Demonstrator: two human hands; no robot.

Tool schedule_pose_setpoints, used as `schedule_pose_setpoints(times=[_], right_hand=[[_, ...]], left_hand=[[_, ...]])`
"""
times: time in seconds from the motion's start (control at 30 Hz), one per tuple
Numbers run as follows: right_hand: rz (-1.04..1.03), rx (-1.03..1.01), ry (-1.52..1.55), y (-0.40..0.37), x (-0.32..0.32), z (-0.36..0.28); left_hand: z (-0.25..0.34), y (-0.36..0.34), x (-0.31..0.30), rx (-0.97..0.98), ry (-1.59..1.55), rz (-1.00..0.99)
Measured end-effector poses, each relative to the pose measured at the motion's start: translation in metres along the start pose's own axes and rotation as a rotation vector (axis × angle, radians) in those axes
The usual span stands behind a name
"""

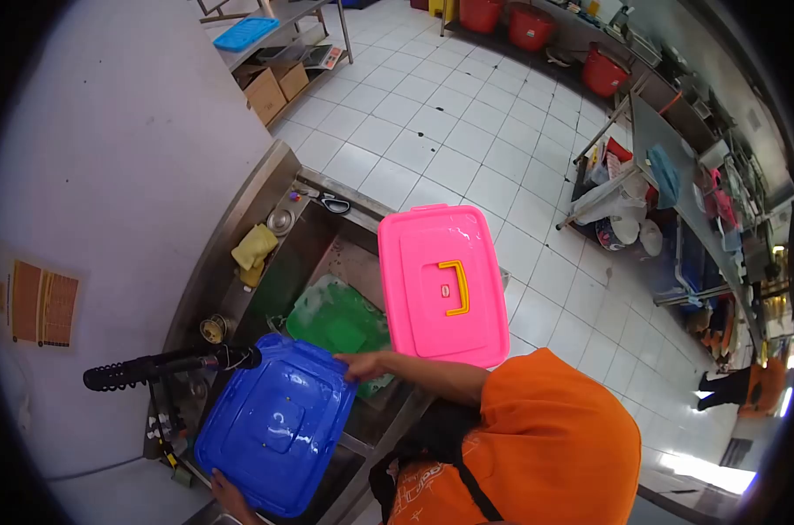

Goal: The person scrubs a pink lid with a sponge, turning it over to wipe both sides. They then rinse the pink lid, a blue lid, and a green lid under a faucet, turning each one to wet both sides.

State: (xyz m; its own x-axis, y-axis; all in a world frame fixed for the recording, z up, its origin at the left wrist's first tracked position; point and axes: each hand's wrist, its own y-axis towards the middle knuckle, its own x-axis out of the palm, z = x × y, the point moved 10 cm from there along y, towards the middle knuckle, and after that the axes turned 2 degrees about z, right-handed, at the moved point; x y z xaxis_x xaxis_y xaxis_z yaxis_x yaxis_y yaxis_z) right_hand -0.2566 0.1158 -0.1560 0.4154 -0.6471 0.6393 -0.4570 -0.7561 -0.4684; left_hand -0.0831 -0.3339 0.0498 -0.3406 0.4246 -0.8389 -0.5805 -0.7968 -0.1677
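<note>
A wet blue lid (279, 424) is held tilted over the steel sink. My right hand (362, 366) grips its upper right edge, and my left hand (228, 492) holds the lower left edge, with part of that hand cut off by the frame. Beneath and beyond the blue lid, a green lid (335, 319) lies in the sink basin. To the right, a pink lid (423, 306) with a yellow handle (463, 289) rests across the sink's edge, near my right forearm.
A black spring-wrapped faucet (169, 363) juts over the blue lid's corner. On the ledge sit a yellow cloth (254, 249), a metal lid (280, 220) and scissors (331, 203). Steel tables (659, 131) stand across the tiled floor (467, 149). Another person (764, 385) is at far right.
</note>
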Motion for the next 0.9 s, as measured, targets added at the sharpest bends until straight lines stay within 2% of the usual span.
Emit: schedule_pose_setpoints(times=[0.03, 0.07, 0.1, 0.17, 0.3, 0.37, 0.4, 0.47, 0.5, 0.53, 0.57, 0.6, 0.67, 0.7, 0.77, 0.9], right_hand=[[0.025, -0.121, -0.183, 0.003, -0.001, 0.000], [0.102, -0.137, -0.406, 0.006, -0.007, 0.002], [0.107, -0.143, -0.404, 0.006, -0.012, 0.006], [0.024, -0.174, -0.643, 0.006, -0.002, 0.011], [0.073, -0.055, -0.438, 0.017, -0.006, 0.035], [-0.063, -0.196, -0.794, 0.059, -0.015, 0.055], [-0.069, -0.189, -0.789, 0.055, -0.008, 0.045], [0.011, 0.228, -0.717, 0.036, -0.013, 0.039], [0.010, 0.078, -0.602, 0.056, -0.004, 0.037], [0.015, -0.073, -0.485, 0.079, 0.002, 0.031], [0.221, -0.130, -0.564, 0.073, 0.005, 0.004], [0.431, -0.184, -0.638, 0.061, 0.010, -0.025], [0.673, -0.284, -0.492, 0.081, 0.011, -0.046], [0.680, -0.281, -0.486, 0.085, 0.015, -0.055], [0.623, -0.066, -0.629, 0.089, 0.031, -0.066], [0.554, 0.025, -0.685, 0.087, 0.052, -0.075]], left_hand=[[0.013, -0.002, 0.000, 0.029, 0.014, -0.023], [0.026, -0.003, 0.000, 0.060, 0.029, -0.047], [0.035, -0.003, -0.003, 0.067, 0.029, -0.048], [0.055, -0.005, -0.007, 0.151, 0.023, -0.144], [0.080, -0.025, -0.013, 0.186, -0.023, -0.091], [0.111, -0.049, -0.014, 0.288, -0.326, -0.121], [0.113, -0.057, -0.016, 0.280, -0.319, -0.121], [0.123, -0.073, -0.039, 0.365, -0.066, 0.072], [0.128, -0.081, -0.041, 0.363, -0.061, 0.067], [0.135, -0.091, -0.051, 0.361, -0.006, 0.166], [0.146, -0.105, -0.061, 0.361, 0.046, 0.263], [0.163, -0.126, -0.066, 0.366, 0.047, 0.252], [0.201, -0.172, -0.079, 0.455, -0.032, 0.192], [0.199, -0.175, -0.081, 0.460, -0.030, 0.183], [0.181, -0.174, -0.090, 0.387, 0.116, 0.197], [0.193, -0.210, -0.096, 0.439, 0.177, 0.132]])
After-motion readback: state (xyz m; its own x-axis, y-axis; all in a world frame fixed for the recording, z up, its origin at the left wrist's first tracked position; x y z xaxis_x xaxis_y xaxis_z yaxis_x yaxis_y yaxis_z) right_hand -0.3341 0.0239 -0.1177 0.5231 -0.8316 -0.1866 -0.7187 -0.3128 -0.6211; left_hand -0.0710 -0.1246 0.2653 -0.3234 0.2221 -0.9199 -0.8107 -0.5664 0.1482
